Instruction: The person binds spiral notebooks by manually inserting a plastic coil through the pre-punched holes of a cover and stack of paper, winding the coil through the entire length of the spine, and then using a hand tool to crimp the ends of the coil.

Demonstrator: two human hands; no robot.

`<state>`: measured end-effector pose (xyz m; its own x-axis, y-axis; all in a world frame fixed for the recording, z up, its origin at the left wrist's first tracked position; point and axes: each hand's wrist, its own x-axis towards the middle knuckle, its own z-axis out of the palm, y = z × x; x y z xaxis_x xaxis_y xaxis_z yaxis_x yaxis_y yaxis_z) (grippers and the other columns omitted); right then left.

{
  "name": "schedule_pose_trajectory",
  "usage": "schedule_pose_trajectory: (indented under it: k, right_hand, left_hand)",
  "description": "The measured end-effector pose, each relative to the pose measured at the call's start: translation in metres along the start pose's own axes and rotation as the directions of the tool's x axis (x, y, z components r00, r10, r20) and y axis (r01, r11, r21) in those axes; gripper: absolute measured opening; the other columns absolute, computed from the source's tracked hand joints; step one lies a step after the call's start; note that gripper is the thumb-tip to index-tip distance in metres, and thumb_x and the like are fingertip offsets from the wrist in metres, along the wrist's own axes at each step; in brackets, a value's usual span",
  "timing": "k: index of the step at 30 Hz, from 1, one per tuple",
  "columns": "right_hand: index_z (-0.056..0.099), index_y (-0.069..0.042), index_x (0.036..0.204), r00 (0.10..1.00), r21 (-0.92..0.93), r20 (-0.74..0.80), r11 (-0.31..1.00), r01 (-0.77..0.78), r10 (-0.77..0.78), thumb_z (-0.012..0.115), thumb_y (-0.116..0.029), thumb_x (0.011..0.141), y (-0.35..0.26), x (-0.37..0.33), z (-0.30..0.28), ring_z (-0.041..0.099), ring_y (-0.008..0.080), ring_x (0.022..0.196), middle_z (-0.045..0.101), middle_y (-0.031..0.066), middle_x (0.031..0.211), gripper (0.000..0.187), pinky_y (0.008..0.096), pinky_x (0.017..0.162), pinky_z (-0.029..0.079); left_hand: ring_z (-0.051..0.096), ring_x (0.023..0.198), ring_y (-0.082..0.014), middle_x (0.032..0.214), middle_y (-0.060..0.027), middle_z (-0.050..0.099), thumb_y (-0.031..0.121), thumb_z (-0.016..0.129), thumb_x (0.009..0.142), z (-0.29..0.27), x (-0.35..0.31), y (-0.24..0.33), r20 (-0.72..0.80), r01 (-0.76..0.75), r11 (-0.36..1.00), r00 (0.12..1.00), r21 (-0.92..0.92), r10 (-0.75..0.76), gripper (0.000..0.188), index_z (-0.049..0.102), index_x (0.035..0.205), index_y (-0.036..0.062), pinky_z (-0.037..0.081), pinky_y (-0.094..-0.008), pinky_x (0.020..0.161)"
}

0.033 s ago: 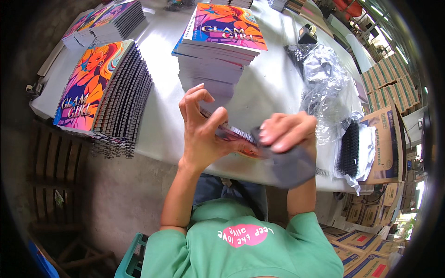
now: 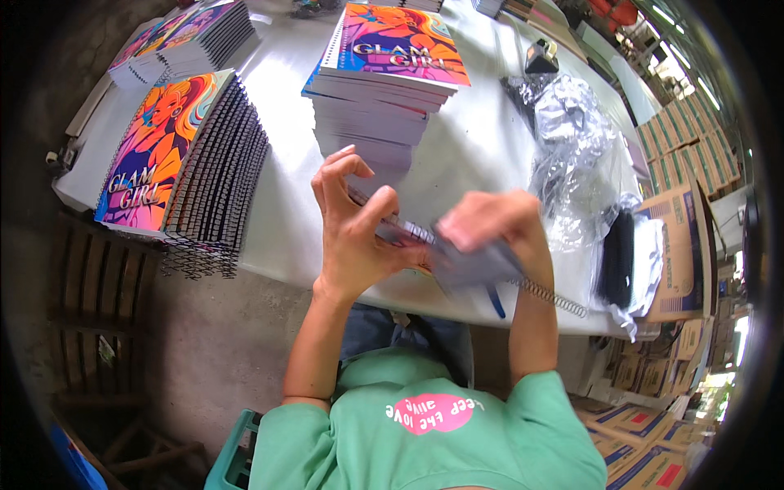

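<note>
My left hand [image 2: 355, 220] grips a notebook [image 2: 413, 233] by its edges, with thumb and fingers curved round it and its spine side up. My right hand [image 2: 494, 222], smeared by motion, closes on a blurred dark grey pad-like piece [image 2: 482, 265] at the right end of that spine; its exact kind is unclear. A loose wire spiral [image 2: 555, 298] sticks out to the right, in front of my right wrist. Below the grey piece shows a dark blue stick-like tip [image 2: 496, 302]. Past my left hand rises a tall stack of punched notebooks with colourful covers [image 2: 400, 49].
Spiral-bound notebooks [image 2: 167, 155] are stacked at the left, with another pile [image 2: 184, 41] behind. Clear plastic wrapping [image 2: 572, 139] and a bundle of black spirals [image 2: 616, 261] lie at the right beside a cardboard box [image 2: 674, 253]. A black tape dispenser-like object [image 2: 541, 59] stands farther back.
My right hand and the grey piece have moved slightly left along the notebook. More of the wire spiral and the blue tip now show. My left hand has barely moved.
</note>
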<state>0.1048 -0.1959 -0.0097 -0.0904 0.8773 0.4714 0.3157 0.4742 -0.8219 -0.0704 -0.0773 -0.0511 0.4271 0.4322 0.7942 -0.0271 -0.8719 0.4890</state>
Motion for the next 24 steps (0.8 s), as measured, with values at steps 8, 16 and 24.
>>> schedule_pose_trajectory:
  k: [8, 16, 24]
  right_hand:
    - [0.07, 0.003, 0.091, 0.965, -0.088, -0.16, 0.971, -0.223, 0.207, 0.057, 0.011, 0.071, 0.025, 0.004, 0.005, 0.067, 0.0226, 0.085, 0.069, 0.0175, 0.091, 0.025, 0.0328, 0.081, 0.052]
    - [0.071, 0.0, 0.093, 0.914, 0.017, -0.272, 0.951, -0.308, 0.301, 0.056, 0.014, 0.07, 0.027, 0.006, 0.013, 0.067, 0.0241, 0.09, 0.069, 0.0155, 0.096, 0.031, 0.0289, 0.081, 0.051]
    - [0.071, -0.002, 0.097, 0.992, 0.169, -0.098, 0.984, -0.064, 0.082, 0.055, 0.009, 0.069, 0.023, 0.018, 0.009, 0.067, 0.0222, 0.088, 0.069, 0.0165, 0.097, 0.033, 0.0292, 0.077, 0.053]
  left_hand:
    - [0.038, 0.103, -0.0321, 0.105, -0.0148, 0.032, 0.05, 0.087, 0.034, -0.005, -0.004, -0.004, -0.003, 0.214, 0.974, 0.977, -0.079, -0.215, 0.069, 0.052, 0.074, 0.0068, 0.042, -0.0403, 0.078]
    - [0.038, 0.101, -0.0271, 0.103, -0.014, 0.032, 0.046, 0.089, 0.035, 0.001, -0.016, -0.017, -0.014, 0.217, 0.969, 0.975, -0.119, -0.22, 0.074, 0.05, 0.085, 0.0075, 0.043, -0.0382, 0.072]
    - [0.034, 0.106, -0.0265, 0.099, -0.0119, 0.039, 0.045, 0.088, 0.043, 0.002, -0.026, -0.026, -0.022, 0.211, 0.941, 0.974, -0.266, -0.224, 0.069, 0.046, 0.084, 0.0074, 0.039, -0.0378, 0.076]
